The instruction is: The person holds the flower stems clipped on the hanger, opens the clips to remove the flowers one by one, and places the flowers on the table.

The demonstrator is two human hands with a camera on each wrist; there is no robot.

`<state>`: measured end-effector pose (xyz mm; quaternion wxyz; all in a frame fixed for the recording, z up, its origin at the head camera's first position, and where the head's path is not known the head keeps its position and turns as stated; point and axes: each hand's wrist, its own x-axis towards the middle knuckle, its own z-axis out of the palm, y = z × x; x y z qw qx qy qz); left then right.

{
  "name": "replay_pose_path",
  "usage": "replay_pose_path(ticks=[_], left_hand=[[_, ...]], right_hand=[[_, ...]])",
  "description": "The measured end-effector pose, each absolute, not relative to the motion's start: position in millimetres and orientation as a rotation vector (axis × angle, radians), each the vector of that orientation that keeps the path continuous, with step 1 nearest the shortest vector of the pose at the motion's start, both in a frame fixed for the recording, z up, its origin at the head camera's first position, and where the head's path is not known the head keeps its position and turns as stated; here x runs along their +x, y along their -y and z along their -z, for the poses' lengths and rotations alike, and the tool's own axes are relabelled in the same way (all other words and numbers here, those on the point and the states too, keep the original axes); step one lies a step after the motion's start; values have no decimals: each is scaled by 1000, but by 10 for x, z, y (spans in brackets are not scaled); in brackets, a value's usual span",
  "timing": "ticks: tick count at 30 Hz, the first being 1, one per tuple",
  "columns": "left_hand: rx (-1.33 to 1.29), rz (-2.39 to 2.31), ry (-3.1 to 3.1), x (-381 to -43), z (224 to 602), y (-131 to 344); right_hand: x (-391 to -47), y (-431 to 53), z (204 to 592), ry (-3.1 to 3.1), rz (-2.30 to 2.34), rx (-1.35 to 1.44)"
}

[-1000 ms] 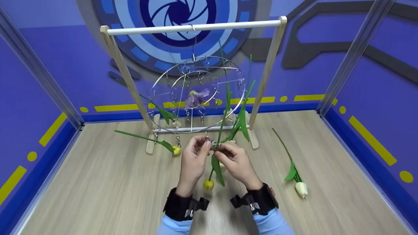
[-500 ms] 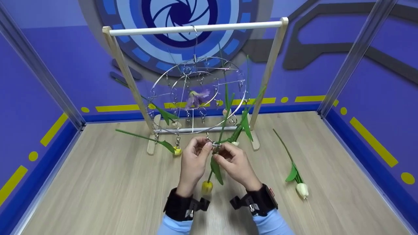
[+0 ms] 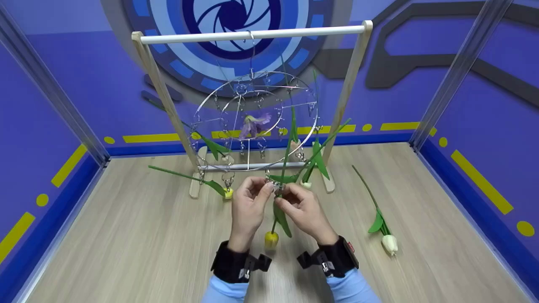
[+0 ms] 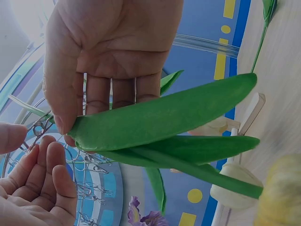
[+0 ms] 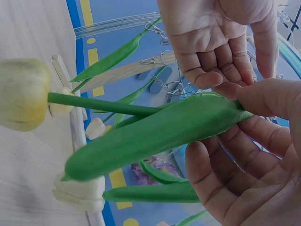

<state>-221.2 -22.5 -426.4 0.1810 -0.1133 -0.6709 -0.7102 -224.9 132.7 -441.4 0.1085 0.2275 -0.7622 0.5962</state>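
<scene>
My left hand [image 3: 249,208] pinches a small metal clip [image 3: 276,184] hanging from the round wire hanger [image 3: 198,113]. Beside it my right hand [image 3: 307,210] pinches the stem of a yellow tulip [image 3: 271,240], whose bloom points down. Its long green leaf [image 4: 164,113] spreads across the left wrist view, and the stem passes at the clip between the hands. In the right wrist view, the left hand [image 5: 221,47] is at the wire clips while the right hand [image 5: 254,174] holds the stem at the leaf base. Fingers partly hide the clip's jaws.
The hanger hooks on a white rod [image 3: 189,38] of a wooden stand. Other flowers hang from it: a purple one [image 3: 254,125], a yellow tulip [image 3: 228,193] at left and a white tulip [image 3: 306,184] at right. Another white tulip [image 3: 389,245] lies on the table [image 3: 139,235].
Both hands stay nearly in place. The held yellow tulip's bloom sways slightly. The green stem of the hanging flower behind the right hand swings to the right and lower.
</scene>
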Motion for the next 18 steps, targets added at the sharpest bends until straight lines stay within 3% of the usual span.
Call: replay_pose_path(ticks=[18], left_hand=[[-300,1989,1865,-2217,4251,248]], right_hand=[[-2246,-1360,4400,2266,-1741,665]])
